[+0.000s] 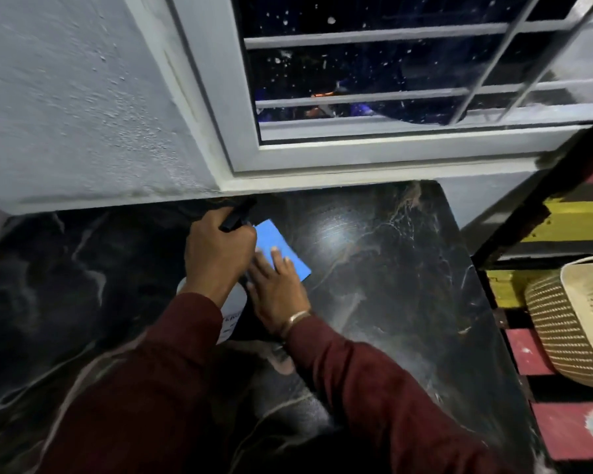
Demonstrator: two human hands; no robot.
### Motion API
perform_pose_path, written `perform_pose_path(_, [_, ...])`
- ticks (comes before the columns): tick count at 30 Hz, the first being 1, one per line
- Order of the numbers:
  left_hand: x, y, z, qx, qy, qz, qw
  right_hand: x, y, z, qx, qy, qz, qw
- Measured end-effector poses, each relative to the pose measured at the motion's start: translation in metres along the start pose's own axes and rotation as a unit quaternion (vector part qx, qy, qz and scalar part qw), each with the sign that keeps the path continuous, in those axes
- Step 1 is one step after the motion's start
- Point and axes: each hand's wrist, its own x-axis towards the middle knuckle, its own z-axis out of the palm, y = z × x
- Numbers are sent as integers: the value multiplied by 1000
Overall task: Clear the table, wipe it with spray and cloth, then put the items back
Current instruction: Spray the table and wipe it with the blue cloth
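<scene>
A black marble table [391,268] with pale veins fills the middle of the head view. My left hand [216,251] grips the black trigger head of a spray bottle [235,302], whose white body shows below my wrist. A folded blue cloth [274,241] lies flat on the table just right of that hand. My right hand [278,289] presses on the cloth with straight fingers. Fine spray droplets glisten on the marble to the right of the cloth.
A grey wall and a white window frame [322,159] with bars stand right behind the table. A woven cream basket [575,319] sits off the table's right edge, on red, yellow and black striped boards [545,350].
</scene>
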Motion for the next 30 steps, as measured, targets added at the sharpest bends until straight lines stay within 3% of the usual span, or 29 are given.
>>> perform_pose_path(3, [-10, -17, -9, 6, 6, 7, 1000, -59, 2, 8, 9, 13, -77, 997])
perform_pose_path(6, [-12, -30, -26, 12, -4, -7, 1000, -93, 42, 3, -18, 44, -83, 995])
perform_pose_path(11, [-16, -51, -61, 18, -13, -7, 1000, -58, 116, -15, -29, 96, 166, 981])
perform_pose_path(13, [-21, -61, -75, 18, -9, 1, 1000, -38, 92, -22, -1, 108, 271, 957])
perform_pose_path(14, [-22, -66, -83, 16, -5, 4, 1000, -29, 67, -23, 5, 110, 283, 953])
perform_pose_path(18, [-30, -84, -109, 26, 9, 18, 999, -20, -64, 17, -9, 147, 148, 978])
perform_pose_path(20, [-35, -90, -115, 38, 12, 26, 999, -45, -125, 39, 13, 99, 46, 994])
perform_pose_path(22, [-40, -94, -121, 44, 11, 34, 998, -88, -148, 52, 23, 38, -55, 998])
perform_pose_path(24, [-42, -98, -128, 31, 8, 42, 999, -122, -126, 51, -25, 38, -98, 994])
perform_pose_path(26, [-44, -101, -133, 19, 0, 40, 999, -139, -71, 45, -68, 69, -35, 995])
perform_pose_path(30, [-48, -104, -141, 27, -14, 45, 999, -170, 51, 23, -54, 93, 233, 967])
